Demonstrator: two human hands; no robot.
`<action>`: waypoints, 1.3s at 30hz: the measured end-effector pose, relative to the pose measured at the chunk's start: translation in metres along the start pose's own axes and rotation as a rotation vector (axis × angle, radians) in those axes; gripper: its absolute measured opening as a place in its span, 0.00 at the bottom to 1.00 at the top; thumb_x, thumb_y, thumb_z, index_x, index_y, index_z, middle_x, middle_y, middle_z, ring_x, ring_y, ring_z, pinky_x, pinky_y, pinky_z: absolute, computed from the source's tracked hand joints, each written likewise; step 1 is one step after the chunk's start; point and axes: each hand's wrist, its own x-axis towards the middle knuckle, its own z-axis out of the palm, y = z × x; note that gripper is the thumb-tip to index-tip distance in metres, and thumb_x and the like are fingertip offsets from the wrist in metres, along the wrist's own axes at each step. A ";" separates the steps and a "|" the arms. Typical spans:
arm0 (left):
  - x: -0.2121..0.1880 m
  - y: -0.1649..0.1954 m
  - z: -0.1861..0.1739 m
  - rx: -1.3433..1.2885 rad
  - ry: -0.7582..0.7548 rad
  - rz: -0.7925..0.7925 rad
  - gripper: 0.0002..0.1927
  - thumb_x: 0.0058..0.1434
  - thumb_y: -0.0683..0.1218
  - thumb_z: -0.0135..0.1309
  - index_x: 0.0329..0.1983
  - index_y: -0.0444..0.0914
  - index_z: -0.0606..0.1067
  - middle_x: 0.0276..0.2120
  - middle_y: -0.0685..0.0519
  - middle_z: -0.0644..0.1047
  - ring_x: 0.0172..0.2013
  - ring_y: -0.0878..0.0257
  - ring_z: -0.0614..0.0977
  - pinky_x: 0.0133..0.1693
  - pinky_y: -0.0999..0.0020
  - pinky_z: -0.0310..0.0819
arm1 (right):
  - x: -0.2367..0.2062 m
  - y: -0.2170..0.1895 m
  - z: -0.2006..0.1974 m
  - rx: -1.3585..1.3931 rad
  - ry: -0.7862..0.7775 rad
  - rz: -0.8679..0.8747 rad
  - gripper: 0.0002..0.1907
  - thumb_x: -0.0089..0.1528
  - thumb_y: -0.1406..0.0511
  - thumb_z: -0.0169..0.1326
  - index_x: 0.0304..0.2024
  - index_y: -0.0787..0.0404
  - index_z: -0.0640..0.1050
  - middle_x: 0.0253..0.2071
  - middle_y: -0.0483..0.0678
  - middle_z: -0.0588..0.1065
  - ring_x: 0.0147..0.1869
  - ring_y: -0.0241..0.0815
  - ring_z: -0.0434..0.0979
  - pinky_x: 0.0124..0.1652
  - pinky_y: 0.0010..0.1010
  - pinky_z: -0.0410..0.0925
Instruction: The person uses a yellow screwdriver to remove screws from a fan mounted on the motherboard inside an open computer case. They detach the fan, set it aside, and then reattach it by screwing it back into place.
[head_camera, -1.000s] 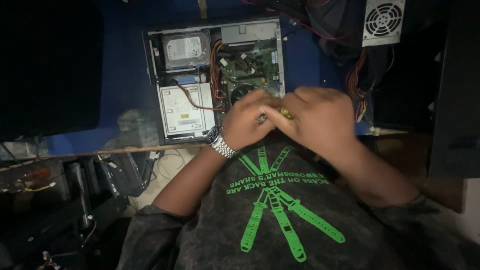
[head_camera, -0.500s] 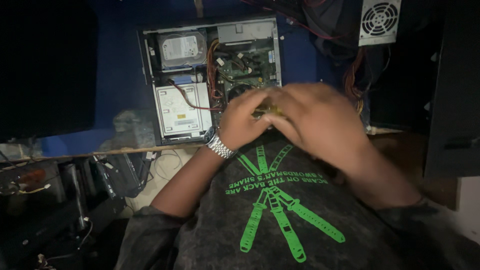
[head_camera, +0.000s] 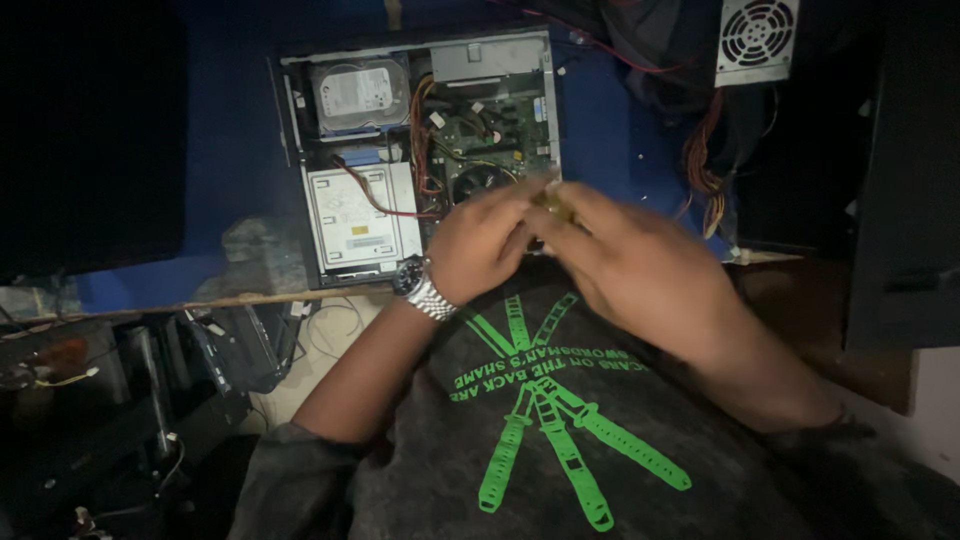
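My left hand (head_camera: 480, 245), with a metal watch (head_camera: 425, 290) on its wrist, and my right hand (head_camera: 640, 265) meet in front of my chest. Together they pinch a small yellowish-green part (head_camera: 553, 198), blurred and mostly hidden by fingers. Just beyond the hands lies an open desktop computer case (head_camera: 420, 150) on a blue surface. Inside it I see a silver hard drive (head_camera: 357, 92), a white optical drive (head_camera: 355, 215), a green motherboard (head_camera: 495, 130) and a round cooler fan (head_camera: 480, 180).
A loose power supply with a fan grille (head_camera: 757, 38) and a bundle of orange wires (head_camera: 705, 160) sit to the right. A dark panel (head_camera: 90, 130) stands at the left. Cables and dark hardware (head_camera: 120, 400) lie below the table's wooden edge (head_camera: 200, 305).
Both hands stay joined on the small part and shifted slightly; the view has drifted a little, so the case sits lower in frame.
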 end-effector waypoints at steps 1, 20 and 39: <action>-0.001 -0.002 -0.005 -0.101 -0.045 -0.009 0.24 0.62 0.40 0.54 0.62 0.36 0.69 0.48 0.47 0.80 0.45 0.51 0.84 0.45 0.59 0.80 | -0.001 0.000 0.003 0.002 0.018 -0.001 0.20 0.66 0.52 0.59 0.46 0.62 0.82 0.30 0.48 0.77 0.21 0.41 0.73 0.23 0.32 0.64; 0.017 -0.012 -0.016 -0.089 -0.101 0.135 0.14 0.60 0.41 0.57 0.50 0.38 0.77 0.47 0.46 0.81 0.46 0.48 0.83 0.46 0.56 0.80 | 0.029 -0.053 -0.012 -0.310 -0.274 0.326 0.17 0.69 0.51 0.55 0.42 0.58 0.78 0.30 0.46 0.77 0.31 0.44 0.78 0.31 0.35 0.71; 0.018 -0.030 -0.059 -0.184 -0.185 0.323 0.15 0.64 0.56 0.56 0.49 0.46 0.81 0.38 0.53 0.84 0.34 0.59 0.87 0.34 0.64 0.82 | 0.012 -0.049 0.000 0.184 0.247 0.052 0.15 0.61 0.68 0.63 0.50 0.64 0.79 0.45 0.54 0.81 0.49 0.48 0.85 0.51 0.38 0.79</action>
